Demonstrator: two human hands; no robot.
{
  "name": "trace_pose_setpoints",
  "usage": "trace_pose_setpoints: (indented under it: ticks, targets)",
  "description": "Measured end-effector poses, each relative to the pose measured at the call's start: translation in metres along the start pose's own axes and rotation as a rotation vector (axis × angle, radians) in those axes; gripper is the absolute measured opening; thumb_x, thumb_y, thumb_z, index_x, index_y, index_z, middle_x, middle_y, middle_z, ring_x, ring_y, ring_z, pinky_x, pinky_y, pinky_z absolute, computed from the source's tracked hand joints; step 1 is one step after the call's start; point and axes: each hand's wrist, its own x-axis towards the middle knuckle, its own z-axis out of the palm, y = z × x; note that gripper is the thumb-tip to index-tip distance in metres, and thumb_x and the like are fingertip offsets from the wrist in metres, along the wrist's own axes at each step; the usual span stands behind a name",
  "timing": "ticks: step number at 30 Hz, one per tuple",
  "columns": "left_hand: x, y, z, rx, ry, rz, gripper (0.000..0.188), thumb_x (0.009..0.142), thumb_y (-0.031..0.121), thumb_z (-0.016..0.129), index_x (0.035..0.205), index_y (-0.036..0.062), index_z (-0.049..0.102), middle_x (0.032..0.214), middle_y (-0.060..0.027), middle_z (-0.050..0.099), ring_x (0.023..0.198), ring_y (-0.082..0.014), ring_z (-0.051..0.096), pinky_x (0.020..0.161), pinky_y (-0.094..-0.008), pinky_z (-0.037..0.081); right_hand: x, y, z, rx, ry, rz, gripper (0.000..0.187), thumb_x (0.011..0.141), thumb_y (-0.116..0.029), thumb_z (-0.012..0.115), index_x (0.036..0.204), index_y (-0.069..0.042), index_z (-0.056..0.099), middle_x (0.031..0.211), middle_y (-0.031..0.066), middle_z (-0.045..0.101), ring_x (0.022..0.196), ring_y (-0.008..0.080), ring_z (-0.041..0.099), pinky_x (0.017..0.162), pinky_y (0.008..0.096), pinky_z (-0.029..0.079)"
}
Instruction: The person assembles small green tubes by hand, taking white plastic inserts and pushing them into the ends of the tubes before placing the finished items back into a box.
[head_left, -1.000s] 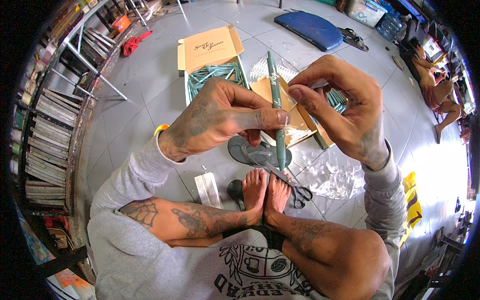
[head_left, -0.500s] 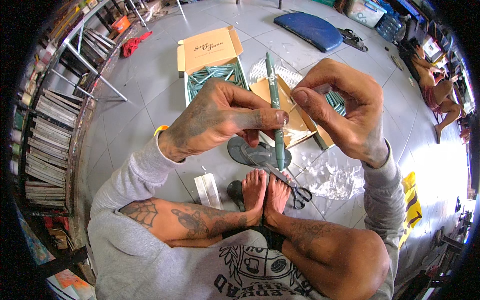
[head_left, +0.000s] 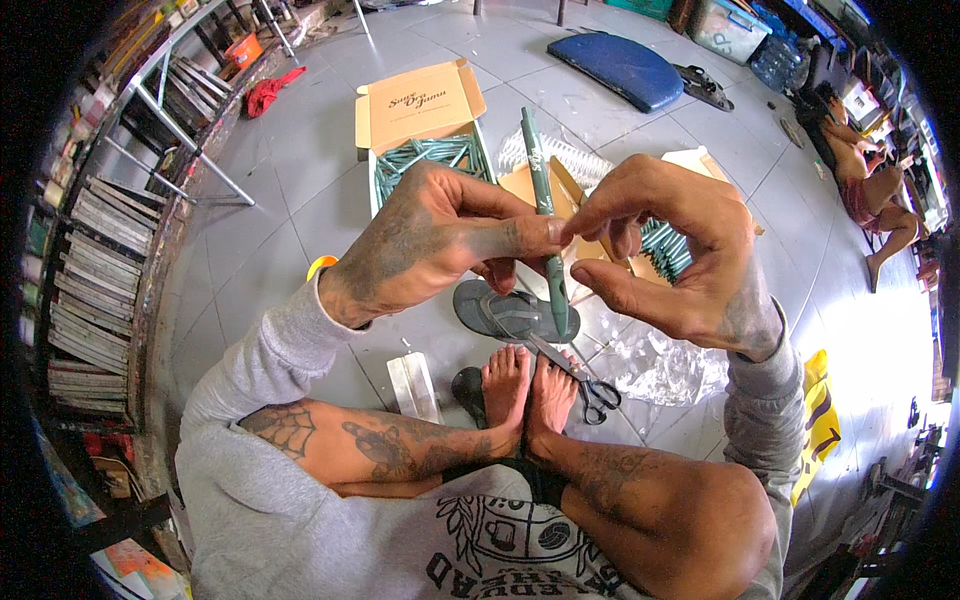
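A dark green pen (head_left: 538,170) stands nearly upright in front of me, pinched between the thumb and fingers of my left hand (head_left: 410,240). My right hand (head_left: 690,250) is at the pen's other side, its index fingertip against the pen beside my left thumb. The right thumb is apart from that finger, and I make out nothing between them. Beyond my left hand lies an open cardboard box (head_left: 420,105) holding many green pens (head_left: 430,152). More green pens (head_left: 665,255) lie in a second box, partly hidden behind my right hand.
Black-handled scissors (head_left: 600,400) lie by my bare feet, near a grey flip-flop (head_left: 490,310). Clear plastic scraps (head_left: 670,368) are spread at the right, a white strip (head_left: 413,385) at the left. A blue cushion (head_left: 620,65) lies farther off. Another person (head_left: 880,190) sits at far right.
My right hand has lowered slightly, and its index finger has come to the pen. Its thumb and index finger, pinched together before, are now apart. The pen's top has tipped slightly left.
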Motion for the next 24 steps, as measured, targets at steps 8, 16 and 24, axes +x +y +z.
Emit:
trace_pose_setpoints:
  ticks: [8,16,24]
  targets:
    - [-0.001,0.004,0.000,-0.035,0.001,-0.004,0.027,0.089,0.027,0.076,0.098,0.0011,0.076,0.085,-0.0062,0.074,0.061,-0.0067,0.062,0.057,-0.0198,0.053,-0.001,-0.003,0.005,0.023,-0.023,-0.053,0.021,0.078,-0.002,0.080,0.096,-0.003,0.070,0.086,0.0090,0.067,0.068,0.0154,0.063,0.058,0.0272,0.049]
    - [-0.001,0.000,0.000,-0.039,-0.057,-0.012,0.032,0.091,0.032,0.069,0.097,0.0004,0.074,0.087,-0.0079,0.073,0.068,-0.0110,0.067,0.062,-0.0234,0.055,-0.002,-0.002,0.015,-0.131,-0.020,-0.196,0.022,0.082,0.003,0.069,0.101,0.000,0.058,0.084,0.0145,0.059,0.074,0.0305,0.062,0.061,0.0364,0.050]
    - [0.000,0.000,0.000,-0.238,-0.106,-0.037,0.034,0.090,0.033,0.073,0.100,0.0003,0.074,0.087,-0.0080,0.073,0.063,-0.0077,0.063,0.059,-0.0201,0.052,-0.004,0.003,0.033,-0.195,0.201,-0.260,0.021,0.084,0.003,0.070,0.101,0.001,0.058,0.084,0.0142,0.061,0.071,0.0262,0.063,0.061,0.0336,0.050]
